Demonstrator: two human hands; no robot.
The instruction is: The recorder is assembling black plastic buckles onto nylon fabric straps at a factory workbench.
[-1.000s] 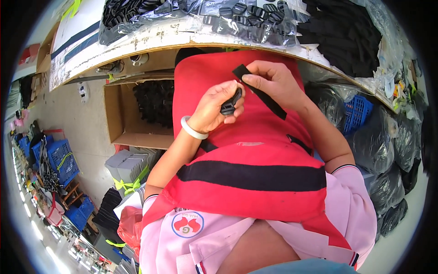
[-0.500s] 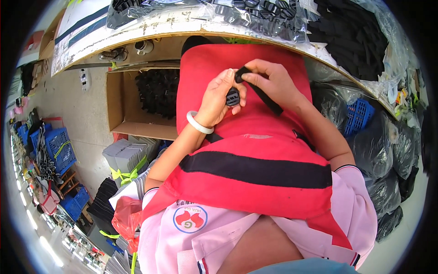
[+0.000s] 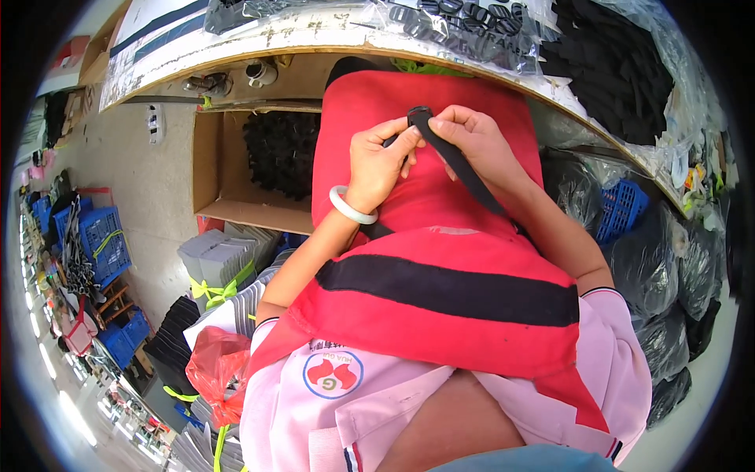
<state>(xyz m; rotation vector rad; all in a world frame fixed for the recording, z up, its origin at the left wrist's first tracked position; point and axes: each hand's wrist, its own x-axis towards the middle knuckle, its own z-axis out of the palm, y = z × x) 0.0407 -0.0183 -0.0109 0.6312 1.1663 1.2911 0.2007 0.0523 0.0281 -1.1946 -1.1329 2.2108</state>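
Over the red apron [image 3: 440, 197] on my lap, both hands meet at a small black plastic buckle [image 3: 419, 112]. My left hand [image 3: 376, 164], with a pale bangle [image 3: 352, 206] on its wrist, grips the buckle between thumb and fingers. A black webbing strap [image 3: 474, 179] runs from the buckle down toward my right forearm. My right hand [image 3: 481, 145] pinches this strap close beside the buckle. The strap's end lies at the buckle; whether it passes through the slot is too small to tell.
Ahead, the worktable [image 3: 314, 35] carries bagged black buckles [image 3: 472, 23] and a heap of black strap pieces [image 3: 605, 71]. An open cardboard box [image 3: 255, 214] of black parts stands left. Black plastic bags [image 3: 649, 259] and a blue basket [image 3: 621, 208] are at right, grey stacks [image 3: 216, 259] at left.
The buckle has turned and risen from beneath my left fingers to the fingertips. The strap now lies against it, and my right hand has shifted slightly down and to the right.
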